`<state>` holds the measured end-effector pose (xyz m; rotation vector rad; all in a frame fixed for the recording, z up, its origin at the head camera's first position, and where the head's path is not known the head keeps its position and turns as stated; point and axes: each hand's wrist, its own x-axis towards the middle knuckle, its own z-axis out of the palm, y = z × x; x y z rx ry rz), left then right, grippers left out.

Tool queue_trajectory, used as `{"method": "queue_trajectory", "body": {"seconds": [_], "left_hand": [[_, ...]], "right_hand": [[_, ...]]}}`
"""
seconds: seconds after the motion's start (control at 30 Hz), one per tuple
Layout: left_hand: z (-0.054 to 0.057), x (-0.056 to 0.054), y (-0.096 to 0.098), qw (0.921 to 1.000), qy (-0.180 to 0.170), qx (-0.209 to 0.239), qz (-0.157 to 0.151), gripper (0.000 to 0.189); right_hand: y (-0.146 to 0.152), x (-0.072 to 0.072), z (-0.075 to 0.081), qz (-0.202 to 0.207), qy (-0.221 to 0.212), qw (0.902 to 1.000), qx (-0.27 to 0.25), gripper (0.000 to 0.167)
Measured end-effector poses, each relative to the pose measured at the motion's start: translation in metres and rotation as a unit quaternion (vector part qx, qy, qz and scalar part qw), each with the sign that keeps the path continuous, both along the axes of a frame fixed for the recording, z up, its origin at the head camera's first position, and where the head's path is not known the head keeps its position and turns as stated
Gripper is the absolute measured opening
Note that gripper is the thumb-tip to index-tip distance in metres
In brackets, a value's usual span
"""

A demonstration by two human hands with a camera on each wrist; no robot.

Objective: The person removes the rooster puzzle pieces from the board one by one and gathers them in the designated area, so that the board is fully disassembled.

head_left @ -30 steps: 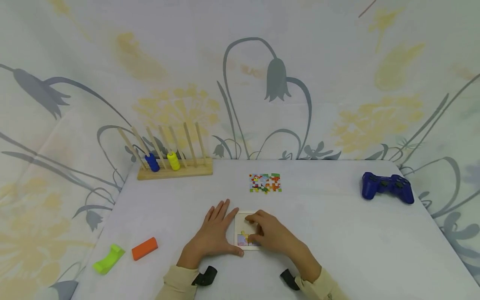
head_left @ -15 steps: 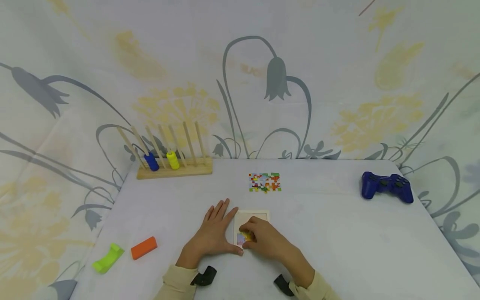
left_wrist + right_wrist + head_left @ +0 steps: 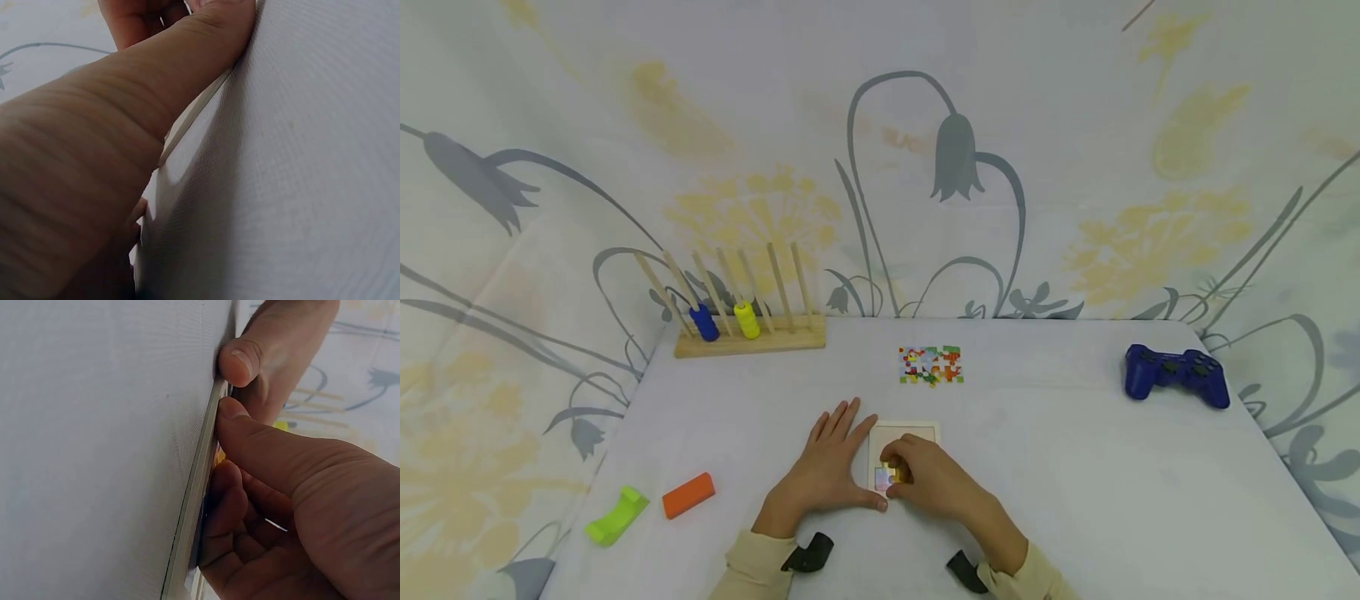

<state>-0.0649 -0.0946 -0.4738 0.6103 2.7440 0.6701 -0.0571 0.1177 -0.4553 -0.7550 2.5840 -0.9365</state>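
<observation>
A small pale wooden puzzle tray [image 3: 917, 424] lies at the near middle of the table, with a few jigsaw pieces [image 3: 882, 478] in its lower left corner. My left hand [image 3: 826, 473] lies flat along the tray's left side, fingers straight and thumb spread by the lower corner. Over the tray's lower part, my right hand [image 3: 940, 479] has thumb and fingers curled, pinching a puzzle piece [image 3: 220, 456] low against the tray; yellow shows between them. The fingers hide most of this piece. In the left wrist view, the left thumb covers much of the tray edge [image 3: 187, 128].
Partly joined jigsaw pieces [image 3: 931, 365] lie beyond the tray. A peg rack [image 3: 782, 337] with blue and yellow beads stands back left, and a blue game controller [image 3: 1176, 375] at right. An orange block [image 3: 688, 496] and a green curved block [image 3: 617, 517] lie near left.
My right hand has come down and slightly left from the tray's upper middle to the pieces at its lower part, fingers drawing closer together. The left hand has stayed in place.
</observation>
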Motion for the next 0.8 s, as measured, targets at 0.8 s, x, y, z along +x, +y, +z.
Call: {"method": "queue_trajectory", "body": {"seconds": [0.8], "left_hand": [[0.0005,0.0005,-0.0004,0.9999,0.002,0.011,0.001,0.122]], "right_hand": [[0.0032,-0.0001,-0.0006,0.005,-0.017,0.9996,-0.023,0.035]]}}
